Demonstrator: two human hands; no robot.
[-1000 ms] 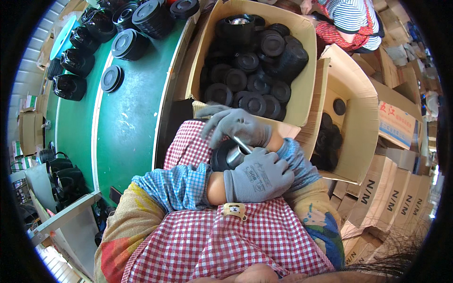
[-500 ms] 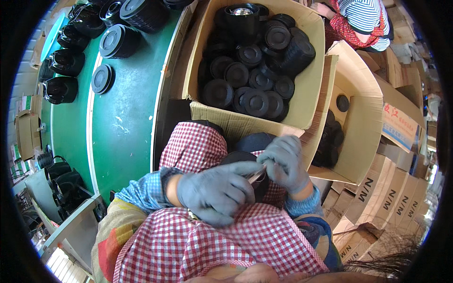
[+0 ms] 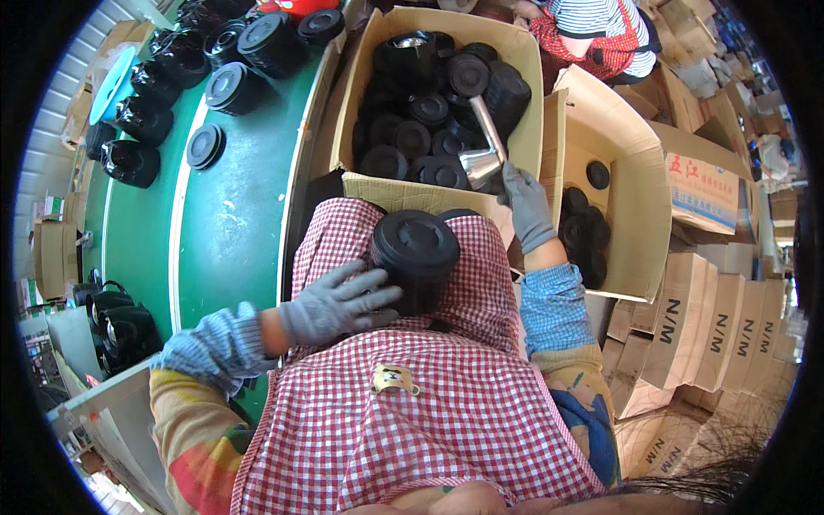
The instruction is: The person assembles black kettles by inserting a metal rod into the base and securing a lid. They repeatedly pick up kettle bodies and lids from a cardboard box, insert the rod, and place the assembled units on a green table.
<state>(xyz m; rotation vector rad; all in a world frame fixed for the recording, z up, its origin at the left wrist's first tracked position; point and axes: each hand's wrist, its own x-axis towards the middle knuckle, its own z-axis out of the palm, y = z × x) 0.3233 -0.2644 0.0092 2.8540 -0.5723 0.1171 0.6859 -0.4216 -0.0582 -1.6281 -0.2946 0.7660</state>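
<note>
- A red-and-white checked apron [image 3: 403,446] covers the lap, just below and between the hands.
- The left hand [image 3: 339,305], gray-gloved, lies palm down with fingers spread, gripping nothing. Its fingertips reach the side of a black round container [image 3: 416,257]; whether they press on it, I cannot tell.
- That container stands on the lap to the right of the left hand, its ringed flat top facing up.
- The right hand [image 3: 530,206], also gloved, is farther out, fingers closed on one end of a silver metal piece [image 3: 482,167], a cone with a long straight bar.
- The cone sits just left of the right hand, in view over the near edge of a carton [image 3: 530,120].
- Beyond the right hand, that carton holds many black ringed discs [image 3: 468,75].
- Right of the right hand, a second carton [image 3: 639,189] holds a few more.
- Left of and beyond the left hand, a green table [image 3: 232,206] carries stacked black lids [image 3: 205,146] and glossy black vessels [image 3: 144,120].
- Farthest past the right hand, a co-worker [image 3: 596,21] bends forward.
</note>
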